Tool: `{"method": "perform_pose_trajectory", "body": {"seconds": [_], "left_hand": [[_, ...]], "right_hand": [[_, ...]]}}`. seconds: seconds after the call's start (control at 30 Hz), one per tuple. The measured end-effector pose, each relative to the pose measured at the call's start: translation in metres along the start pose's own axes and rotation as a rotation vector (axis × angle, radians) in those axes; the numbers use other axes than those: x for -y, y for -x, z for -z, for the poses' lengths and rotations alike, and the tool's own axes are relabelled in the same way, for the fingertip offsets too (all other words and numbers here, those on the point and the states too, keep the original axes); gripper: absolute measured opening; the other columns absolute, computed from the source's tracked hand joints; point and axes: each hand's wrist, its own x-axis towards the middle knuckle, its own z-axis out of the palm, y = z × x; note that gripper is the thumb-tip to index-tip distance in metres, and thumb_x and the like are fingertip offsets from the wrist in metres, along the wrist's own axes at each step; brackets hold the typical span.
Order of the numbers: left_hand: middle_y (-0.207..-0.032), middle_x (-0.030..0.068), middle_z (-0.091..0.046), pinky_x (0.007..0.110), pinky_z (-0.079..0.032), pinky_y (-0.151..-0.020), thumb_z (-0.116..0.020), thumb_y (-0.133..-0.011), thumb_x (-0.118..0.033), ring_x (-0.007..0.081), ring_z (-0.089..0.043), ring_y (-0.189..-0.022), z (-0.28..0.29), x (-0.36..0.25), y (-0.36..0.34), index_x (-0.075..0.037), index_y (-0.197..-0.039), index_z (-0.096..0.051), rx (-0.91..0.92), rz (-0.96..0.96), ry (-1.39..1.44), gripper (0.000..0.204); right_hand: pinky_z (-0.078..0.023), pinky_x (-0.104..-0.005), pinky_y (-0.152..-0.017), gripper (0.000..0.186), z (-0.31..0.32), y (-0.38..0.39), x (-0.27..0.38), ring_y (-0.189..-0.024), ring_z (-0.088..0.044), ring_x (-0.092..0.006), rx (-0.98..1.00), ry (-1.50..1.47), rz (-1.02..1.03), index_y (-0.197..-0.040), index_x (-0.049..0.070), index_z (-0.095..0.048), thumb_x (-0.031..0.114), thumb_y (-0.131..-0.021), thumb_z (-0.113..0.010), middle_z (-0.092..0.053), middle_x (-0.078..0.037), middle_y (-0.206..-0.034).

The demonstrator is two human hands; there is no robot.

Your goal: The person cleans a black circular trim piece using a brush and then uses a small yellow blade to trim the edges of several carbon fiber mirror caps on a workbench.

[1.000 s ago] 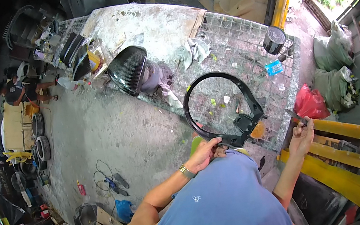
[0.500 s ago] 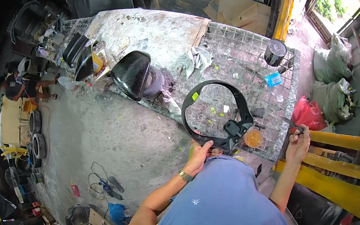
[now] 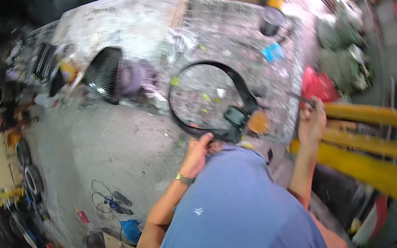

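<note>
A black ring-shaped part (image 3: 242, 85) with a dark block-like bracket (image 3: 235, 116) on its near right side stands at the near edge of the worktable. My left hand (image 3: 198, 153) closes on the ring's near left edge, thumb on top. To the right, past the table's edge, my right hand (image 3: 311, 121) has its fingers closed around a thin dark tool (image 3: 301, 97), possibly a knife, its tip pointing toward the table. Blur hides the tool's exact kind. Close to the bracket sits a round amber-coloured object (image 3: 259, 122).
The grimy worktable (image 3: 136, 25) carries a glossy carbon-patterned shell (image 3: 106, 75), a dark can (image 3: 271, 21), a blue packet (image 3: 273, 52) and yellow-green scraps. Yellow beams (image 3: 367, 141) and a red bag (image 3: 318, 85) lie right. A cable with dark tools (image 3: 117, 201) is on the floor.
The whole view has shifted and blurred, so the table and its things appear farther left and higher. Both hands keep their grips; the ring has barely moved relative to the table.
</note>
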Motion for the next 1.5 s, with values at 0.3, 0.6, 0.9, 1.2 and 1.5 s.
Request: {"method": "perform_pose_trajectory", "body": {"seconds": [0.3, 0.6, 0.9, 1.2, 1.5], "left_hand": [[-0.083, 0.0102, -0.069, 0.028, -0.059, -0.065, -0.059, -0.092, -0.015, 0.0169, -0.068, -0.067, -0.001, -0.019, 0.005, -0.002, -0.101, -0.059, -0.037, 0.191, 0.110, 0.016], [-0.080, 0.0120, -0.069, 0.028, -0.061, -0.064, -0.057, -0.093, -0.014, 0.0191, -0.069, -0.065, 0.001, -0.018, 0.011, 0.001, -0.097, -0.060, -0.066, 0.193, 0.183, 0.016], [-0.078, 0.0105, -0.067, 0.027, -0.061, -0.062, -0.055, -0.094, -0.016, 0.0196, -0.069, -0.063, 0.003, -0.016, 0.014, 0.000, -0.101, -0.056, -0.039, 0.259, 0.231, 0.017], [-0.084, 0.0132, -0.069, 0.029, -0.061, -0.064, -0.057, -0.093, -0.015, 0.0200, -0.070, -0.069, 0.011, -0.010, 0.014, 0.001, -0.099, -0.060, 0.036, 0.244, 0.240, 0.018], [-0.086, 0.0112, -0.068, 0.030, -0.060, -0.064, -0.058, -0.093, -0.015, 0.0180, -0.068, -0.067, 0.004, -0.009, 0.019, 0.001, -0.101, -0.060, -0.042, 0.175, 0.078, 0.019]], "right_hand": [[-0.045, -0.0201, -0.052, 0.017, -0.021, 0.010, -0.005, -0.067, -0.059, -0.0105, -0.021, -0.050, -0.006, -0.098, 0.004, -0.063, 0.020, -0.094, -0.061, -0.062, -0.003, -0.078], [-0.046, -0.0213, -0.051, 0.017, -0.010, 0.017, -0.006, -0.067, -0.060, -0.0113, -0.100, -0.078, -0.024, -0.096, 0.005, -0.064, 0.021, -0.094, -0.060, -0.062, -0.002, -0.077], [-0.045, -0.0217, -0.051, 0.019, -0.013, 0.022, -0.001, -0.064, -0.059, -0.0116, -0.092, -0.075, -0.042, -0.095, 0.003, -0.064, 0.022, -0.094, -0.061, -0.062, -0.003, -0.073], [-0.045, -0.0204, -0.053, 0.018, -0.001, 0.020, -0.003, -0.070, -0.059, -0.0109, -0.049, -0.040, -0.029, -0.100, 0.002, -0.062, 0.018, -0.095, -0.059, -0.062, -0.005, -0.084], [-0.047, -0.0210, -0.054, 0.021, 0.007, 0.022, -0.003, -0.072, -0.059, -0.0125, -0.021, -0.055, -0.020, -0.104, 0.000, -0.061, 0.018, -0.095, -0.059, -0.061, -0.005, -0.082]]}}
